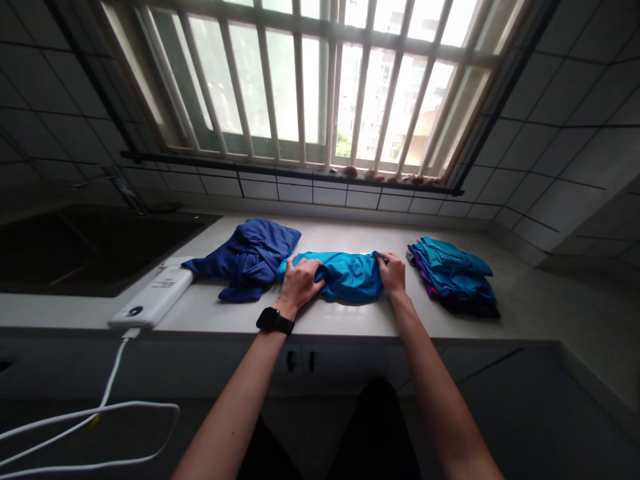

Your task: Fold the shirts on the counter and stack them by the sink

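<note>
A bright blue piece of cloth [347,277], bunched into a long shape, lies on the white countertop [330,323] in front of me. My left hand [300,283], with a black watch at the wrist, grips its left end with bent fingers. At the right end, my right hand [393,272] pinches the edge of the same cloth between thumb and fingers. Just left of it rests a crumpled dark blue garment [250,257], touching the bright cloth. What kind of garment either one is, I cannot tell.
A folded stack of teal, purple and dark clothes [455,273] sits to the right. On the left are a white power bank [155,293] with a cable [113,373], a dark sink [90,247] and a faucet [125,187]. A barred window [310,87] stands behind the counter.
</note>
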`<state>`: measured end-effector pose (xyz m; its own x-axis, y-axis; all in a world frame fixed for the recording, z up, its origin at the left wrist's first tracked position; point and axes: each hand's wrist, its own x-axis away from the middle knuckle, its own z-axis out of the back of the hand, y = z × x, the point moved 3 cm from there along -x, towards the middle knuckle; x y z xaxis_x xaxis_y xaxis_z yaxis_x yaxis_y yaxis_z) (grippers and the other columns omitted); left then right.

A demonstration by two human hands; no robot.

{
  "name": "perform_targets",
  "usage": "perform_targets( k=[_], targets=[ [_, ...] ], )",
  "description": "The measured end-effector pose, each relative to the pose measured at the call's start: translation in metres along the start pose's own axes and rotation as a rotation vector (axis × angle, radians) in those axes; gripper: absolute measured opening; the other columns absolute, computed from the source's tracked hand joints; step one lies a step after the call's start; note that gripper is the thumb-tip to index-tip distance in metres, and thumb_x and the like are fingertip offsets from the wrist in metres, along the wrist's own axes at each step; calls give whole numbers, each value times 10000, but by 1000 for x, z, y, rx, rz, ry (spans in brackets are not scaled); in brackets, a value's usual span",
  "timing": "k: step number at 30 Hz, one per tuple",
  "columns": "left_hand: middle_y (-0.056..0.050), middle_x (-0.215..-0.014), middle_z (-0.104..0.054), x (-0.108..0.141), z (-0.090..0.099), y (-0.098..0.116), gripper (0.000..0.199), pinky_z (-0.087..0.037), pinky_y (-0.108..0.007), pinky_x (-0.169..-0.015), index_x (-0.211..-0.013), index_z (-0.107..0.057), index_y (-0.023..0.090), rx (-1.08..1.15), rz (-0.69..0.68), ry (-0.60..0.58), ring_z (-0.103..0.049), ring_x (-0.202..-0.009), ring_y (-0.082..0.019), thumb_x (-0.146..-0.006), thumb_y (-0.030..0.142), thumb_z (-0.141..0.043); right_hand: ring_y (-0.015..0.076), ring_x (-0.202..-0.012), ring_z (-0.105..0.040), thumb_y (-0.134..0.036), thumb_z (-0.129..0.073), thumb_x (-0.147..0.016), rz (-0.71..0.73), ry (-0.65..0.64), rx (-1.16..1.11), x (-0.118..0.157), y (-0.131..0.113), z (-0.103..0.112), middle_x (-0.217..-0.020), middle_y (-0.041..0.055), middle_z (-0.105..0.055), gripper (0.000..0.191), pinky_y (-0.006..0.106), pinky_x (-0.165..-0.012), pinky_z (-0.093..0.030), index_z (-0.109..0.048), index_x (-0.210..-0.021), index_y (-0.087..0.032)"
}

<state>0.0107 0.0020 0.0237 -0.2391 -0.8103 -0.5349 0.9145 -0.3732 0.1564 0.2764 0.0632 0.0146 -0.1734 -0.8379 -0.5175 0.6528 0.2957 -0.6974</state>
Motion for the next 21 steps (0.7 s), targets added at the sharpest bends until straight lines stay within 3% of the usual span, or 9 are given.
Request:
perform_targets(
  k=[3, 5, 9, 13, 17, 21],
  targets=[
    [-106, -1002, -723, 1, 7, 0, 116, -388, -544, -1110, -974, -680, 220, -46, 14, 69, -656, -1032, -319, -897, 204, -595, 256, -874, -675, -703, -520, -893, -154, 250, -258, -5, 9, 10, -886, 107, -755, 581, 353, -813, -518, -762, -876, -175],
    [-109, -1038, -706, 2, 13, -1, 143, -393, -543, -1095, -937, -673, 228, -63, 38, 144, -645, -1050, -321, -872, 139, -583, 221, -767, -650, -766, -504, -858, -260, 318, -462, -6, 13, 12, -770, 65, -713, 640, 315, -681, -494, -741, -891, -173],
    [-121, -1077, -684, 4, 18, -7, 174, -419, -531, -1053, -870, -662, 227, -68, 110, 264, -627, -1040, -319, -839, 84, -568, 140, -556, -552, -723, -538, -867, -406, 327, -787, -6, 16, 13, -631, -9, -613, 562, 254, -534, -401, -717, -951, -196],
    [-126, -1108, -687, 3, 17, -9, 114, -433, -511, -1046, -871, -666, 227, -40, 89, 290, -620, -1064, -320, -875, 142, -589, 122, -483, -513, -615, -554, -896, -534, 216, -801, -4, 16, 12, -572, -16, -597, 429, 247, -505, -398, -681, -826, -211],
    [-124, -1129, -695, 3, 14, -6, 113, -429, -498, -1064, -916, -681, 228, -13, 17, 264, -622, -1075, -308, -913, 182, -577, 172, -684, -681, -548, -618, -869, -455, 50, -678, -1, 10, 4, -803, 56, -759, 364, 259, -580, -490, -725, -887, -201],
    [-123, -1136, -704, 4, 13, -3, 173, -423, -492, -1071, -937, -688, 224, 9, -89, 244, -624, -1071, -295, -962, 218, -517, 263, -1058, -734, -460, -784, -769, -298, -81, -403, 5, 4, -5, -1084, 99, -804, 385, 349, -915, -561, -772, -1052, -198]
  ],
)
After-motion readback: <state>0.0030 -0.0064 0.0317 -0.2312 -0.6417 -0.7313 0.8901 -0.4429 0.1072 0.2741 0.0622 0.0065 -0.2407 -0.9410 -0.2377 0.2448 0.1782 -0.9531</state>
